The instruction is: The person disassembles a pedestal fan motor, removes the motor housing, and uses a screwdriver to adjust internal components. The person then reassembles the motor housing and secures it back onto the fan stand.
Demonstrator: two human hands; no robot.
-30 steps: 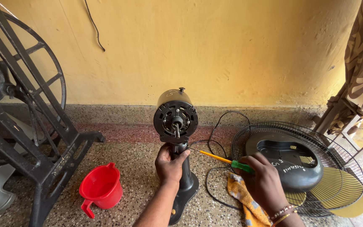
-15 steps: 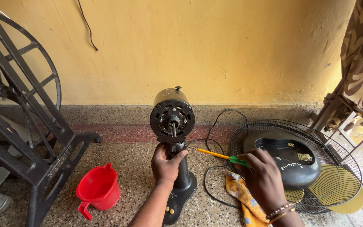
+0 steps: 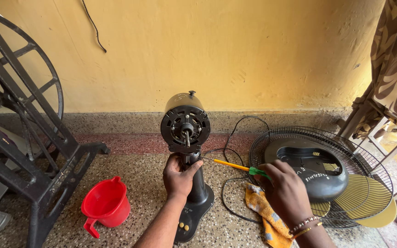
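Observation:
A black table fan without blades or guard stands upright on the speckled floor, its round motor head [image 3: 185, 122] facing me with the bare shaft showing. My left hand [image 3: 178, 175] grips the fan's neck just below the motor. My right hand [image 3: 285, 192] holds a screwdriver [image 3: 235, 166] with a green and yellow handle, its tip pointing left at the neck under the motor. The fan's black base [image 3: 195, 212] with yellow buttons sits under my left forearm.
A wire fan guard [image 3: 368, 160] lies at the right with a black rear motor cover [image 3: 309, 168] and yellow fan blades in it. A yellow cloth [image 3: 263, 213] and black cord [image 3: 231, 183] lie near it. A red jug [image 3: 105, 205] and a black iron stand [image 3: 28, 151] are at the left.
The view has shifted slightly. My right hand has kept the screwdriver pointed at the fan neck, and my left hand stays on the neck.

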